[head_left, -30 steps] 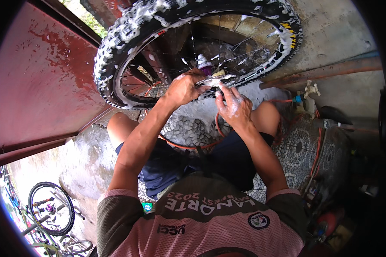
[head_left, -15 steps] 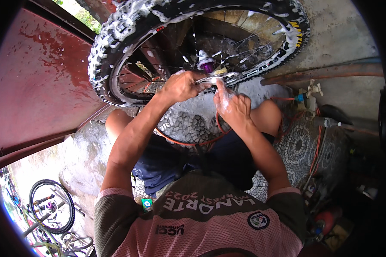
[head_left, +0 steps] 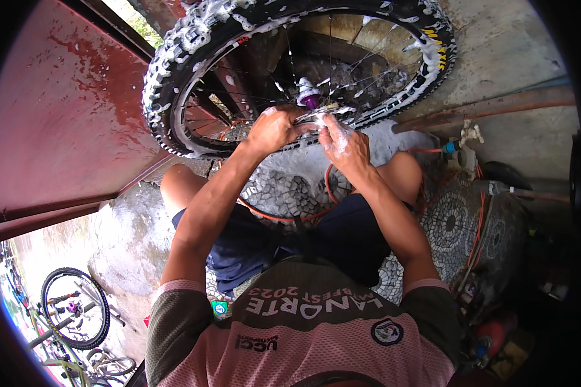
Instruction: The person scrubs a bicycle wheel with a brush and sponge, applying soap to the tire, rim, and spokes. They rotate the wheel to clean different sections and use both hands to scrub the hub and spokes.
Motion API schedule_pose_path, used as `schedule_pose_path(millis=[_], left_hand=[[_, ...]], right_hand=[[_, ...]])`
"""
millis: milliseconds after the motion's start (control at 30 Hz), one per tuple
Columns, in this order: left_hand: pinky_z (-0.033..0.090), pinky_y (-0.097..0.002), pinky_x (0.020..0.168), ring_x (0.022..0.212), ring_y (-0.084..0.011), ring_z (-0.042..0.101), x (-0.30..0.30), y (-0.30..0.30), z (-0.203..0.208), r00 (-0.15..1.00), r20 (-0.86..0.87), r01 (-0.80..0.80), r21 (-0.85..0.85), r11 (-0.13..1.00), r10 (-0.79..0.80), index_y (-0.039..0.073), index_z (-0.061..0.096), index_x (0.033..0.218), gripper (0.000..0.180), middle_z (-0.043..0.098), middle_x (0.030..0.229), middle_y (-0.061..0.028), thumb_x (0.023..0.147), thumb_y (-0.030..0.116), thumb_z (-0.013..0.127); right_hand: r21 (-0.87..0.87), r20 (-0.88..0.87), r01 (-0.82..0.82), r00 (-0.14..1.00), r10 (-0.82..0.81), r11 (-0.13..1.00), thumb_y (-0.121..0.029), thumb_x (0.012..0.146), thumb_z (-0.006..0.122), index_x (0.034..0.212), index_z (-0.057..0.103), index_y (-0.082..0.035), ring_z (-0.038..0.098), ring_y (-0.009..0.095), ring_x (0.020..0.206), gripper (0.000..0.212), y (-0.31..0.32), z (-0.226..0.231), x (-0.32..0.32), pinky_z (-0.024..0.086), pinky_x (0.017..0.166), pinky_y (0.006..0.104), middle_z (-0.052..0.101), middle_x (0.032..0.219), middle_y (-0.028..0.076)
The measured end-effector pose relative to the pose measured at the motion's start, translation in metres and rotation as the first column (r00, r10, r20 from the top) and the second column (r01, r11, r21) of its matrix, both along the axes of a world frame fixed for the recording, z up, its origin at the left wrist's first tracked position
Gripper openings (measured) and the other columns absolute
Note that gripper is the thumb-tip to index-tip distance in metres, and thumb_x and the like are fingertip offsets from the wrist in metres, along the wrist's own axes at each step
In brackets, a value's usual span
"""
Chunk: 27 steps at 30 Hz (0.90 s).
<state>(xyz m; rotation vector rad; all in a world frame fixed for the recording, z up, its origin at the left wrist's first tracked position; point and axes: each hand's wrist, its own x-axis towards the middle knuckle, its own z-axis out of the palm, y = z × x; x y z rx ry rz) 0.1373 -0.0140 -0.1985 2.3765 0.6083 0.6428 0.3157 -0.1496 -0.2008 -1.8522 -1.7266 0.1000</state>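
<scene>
A foam-covered bicycle wheel (head_left: 197, 48) with a knobby black tyre leans in front of me, its purple hub (head_left: 310, 101) at the centre. On its near side is a thin silvery part, apparently the brake disc (head_left: 316, 115), partly hidden by foam and my fingers. My left hand (head_left: 271, 132) is closed on the edge of this disc. From the other side my right hand (head_left: 344, 147), wet with suds, presses curled fingers against the same spot. What lies under the right fingertips is hidden; a small yellowish bit shows just beyond them.
An orange hose (head_left: 284, 218) curls across the pebble-patterned floor between my knees. To the right are a tap (head_left: 470, 133) and a rusty pipe (head_left: 490, 111) along the wall. A red metal panel (head_left: 64, 122) stands left. Another bicycle wheel (head_left: 51, 322) and several bikes are at lower left.
The wheel has shifted slightly in view, its left side moving right. My right hand has moved a little up and left; both hands stay at the disc.
</scene>
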Motion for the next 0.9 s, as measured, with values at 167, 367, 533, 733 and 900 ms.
schedule_pose_path(millis=[167, 367, 533, 733, 900], left_hand=[[0.056, -0.0464, 0.086, 0.100, -0.0431, 0.072, 0.003, -0.008, 0.014, 0.990, -0.133, -0.059, -0.073, 0.996, 0.049, -0.004, 0.073, 0.120, 0.055, 0.075, 0.107, -0.0253, 0.090, 0.043, 0.080], [0.051, -0.0458, 0.102, 0.122, -0.0444, 0.063, -0.004, 0.012, 0.021, 0.978, -0.167, 0.079, -0.242, 0.967, -0.122, -0.009, 0.072, 0.110, 0.053, 0.063, 0.132, -0.0335, 0.095, 0.041, 0.078], [0.045, -0.0497, 0.109, 0.132, -0.0459, 0.053, -0.013, 0.015, 0.032, 0.898, -0.410, 0.107, -0.150, 0.983, -0.160, -0.012, 0.071, 0.105, 0.057, 0.060, 0.133, -0.0360, 0.091, 0.042, 0.082], [0.059, -0.0329, 0.078, 0.084, -0.0225, 0.073, -0.119, -0.023, 0.075, 0.825, 0.364, -0.310, -0.348, 0.885, 0.432, -0.001, 0.072, 0.119, 0.023, 0.074, 0.100, -0.0110, 0.098, 0.009, 0.074], [0.045, -0.0454, 0.103, 0.123, -0.0224, 0.052, -0.213, -0.002, 0.043, 0.559, 0.436, -0.757, -0.080, 0.649, 0.705, 0.007, 0.047, 0.148, 0.082, 0.057, 0.130, -0.0134, 0.082, 0.024, 0.092]], right_hand=[[0.083, -0.052, 0.001, 0.999, 0.003, 0.997, -0.017, 0.099, 0.064, 0.126, 0.061, -0.010, 0.072, 0.043, 0.078, 0.028, -0.004, -0.014, 0.001, 0.057, 0.065, 0.0509, 0.075, 0.095, 0.020], [-0.058, 0.090, -0.022, 0.996, 0.027, 0.998, -0.018, 0.095, 0.067, 0.127, 0.060, -0.011, 0.071, 0.040, 0.068, 0.033, -0.002, 0.001, -0.004, 0.056, 0.061, 0.0525, 0.074, 0.094, 0.016], [-0.071, 0.143, 0.009, 0.990, 0.001, 0.997, -0.017, 0.094, 0.069, 0.128, 0.058, -0.013, 0.072, 0.041, 0.071, 0.036, -0.002, 0.009, -0.012, 0.057, 0.062, 0.0514, 0.074, 0.092, 0.015], [0.244, -0.146, 0.134, 0.984, -0.101, 0.960, -0.017, 0.089, 0.077, 0.126, 0.065, -0.012, 0.069, 0.029, 0.068, 0.039, -0.032, 0.044, 0.012, 0.056, 0.060, 0.0420, 0.069, 0.091, 0.012], [0.132, -0.239, 0.069, 0.970, -0.035, 0.989, -0.028, 0.084, 0.084, 0.130, 0.056, -0.007, 0.072, 0.036, 0.084, 0.058, -0.010, 0.075, 0.036, 0.057, 0.072, 0.0451, 0.071, 0.105, 0.017]])
